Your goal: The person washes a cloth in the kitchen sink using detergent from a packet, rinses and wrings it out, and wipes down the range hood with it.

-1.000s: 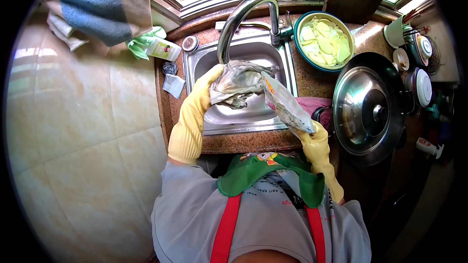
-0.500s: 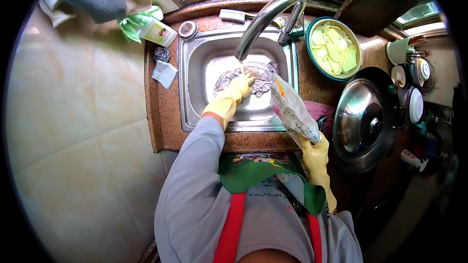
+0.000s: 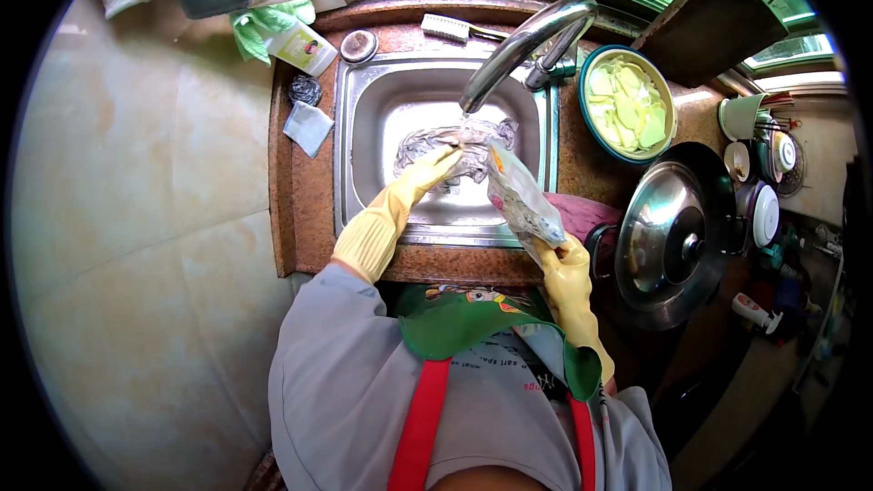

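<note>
My left hand [image 3: 426,173], in a yellow rubber glove, reaches into the steel sink [image 3: 364,114] under the faucet [image 3: 518,45]. Its fingers are stretched out at the near edge of a crumpled, wet grey cloth or sheet of plastic [image 3: 496,132]; I cannot tell which. A thin stream of water runs down by the fingertips. My gloved right hand [image 3: 566,273], at the sink's front right, is closed round the lower end of a printed plastic bag [image 3: 520,191]. The bag tilts over the sink's right rim, and its upper end hangs above the basin.
Right of the sink stand a bowl of pale sliced vegetables [image 3: 627,105] and a lidded wok [image 3: 677,236], with a pink cloth [image 3: 582,215] beside it. A brush [image 3: 446,28] lies behind the sink. To the left are a white bottle [image 3: 305,50], a scouring pad [image 3: 305,89] and a white cloth [image 3: 308,128].
My left hand has drawn slightly back and left, its fingers straighter. My right hand and the plastic bag have shifted left and a little toward the basin. The camera view has shifted slightly.
</note>
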`<state>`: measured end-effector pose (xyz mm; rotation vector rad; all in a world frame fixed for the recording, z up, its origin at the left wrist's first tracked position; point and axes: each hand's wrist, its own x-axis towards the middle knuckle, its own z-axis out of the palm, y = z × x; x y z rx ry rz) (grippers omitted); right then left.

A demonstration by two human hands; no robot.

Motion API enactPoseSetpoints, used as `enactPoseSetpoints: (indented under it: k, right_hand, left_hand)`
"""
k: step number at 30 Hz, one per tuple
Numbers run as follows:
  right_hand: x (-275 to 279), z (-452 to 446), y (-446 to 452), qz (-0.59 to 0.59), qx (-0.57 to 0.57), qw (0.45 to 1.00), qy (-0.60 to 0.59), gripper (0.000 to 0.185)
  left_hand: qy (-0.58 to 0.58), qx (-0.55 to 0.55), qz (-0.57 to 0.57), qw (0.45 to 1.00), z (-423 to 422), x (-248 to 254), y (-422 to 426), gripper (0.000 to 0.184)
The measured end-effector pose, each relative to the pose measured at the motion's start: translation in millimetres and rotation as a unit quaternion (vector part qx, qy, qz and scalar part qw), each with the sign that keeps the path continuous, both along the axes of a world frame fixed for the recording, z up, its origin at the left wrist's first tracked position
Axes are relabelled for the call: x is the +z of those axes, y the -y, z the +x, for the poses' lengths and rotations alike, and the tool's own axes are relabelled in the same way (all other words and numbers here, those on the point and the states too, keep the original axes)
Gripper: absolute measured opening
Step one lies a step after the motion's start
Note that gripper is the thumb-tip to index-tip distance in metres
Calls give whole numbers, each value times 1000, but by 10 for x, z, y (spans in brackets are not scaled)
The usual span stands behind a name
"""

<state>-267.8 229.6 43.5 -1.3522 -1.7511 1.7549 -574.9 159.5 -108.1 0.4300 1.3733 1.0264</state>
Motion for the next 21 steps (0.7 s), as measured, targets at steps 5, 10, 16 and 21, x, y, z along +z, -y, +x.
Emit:
enactPoseSetpoints:
  k: [5, 10, 16, 21]
  right_hand:
    - [-70, -282, 69, -6, 62, 998, 21, 34]
    - [19, -538, 136, -17, 135, 988, 78, 32]
    - [-134, -674, 155, -86, 99, 990, 51, 31]
    - [-250, -904, 8, -21, 99, 995, 24, 32]
  left_hand:
    - [231, 49, 255, 938, 238, 510, 243, 93]
    - [228, 113, 266, 930, 358, 329, 515, 76]
    - [176, 232, 304, 907, 222, -187, 404, 40]
    - [106, 237, 336, 905, 56, -347, 185, 45]
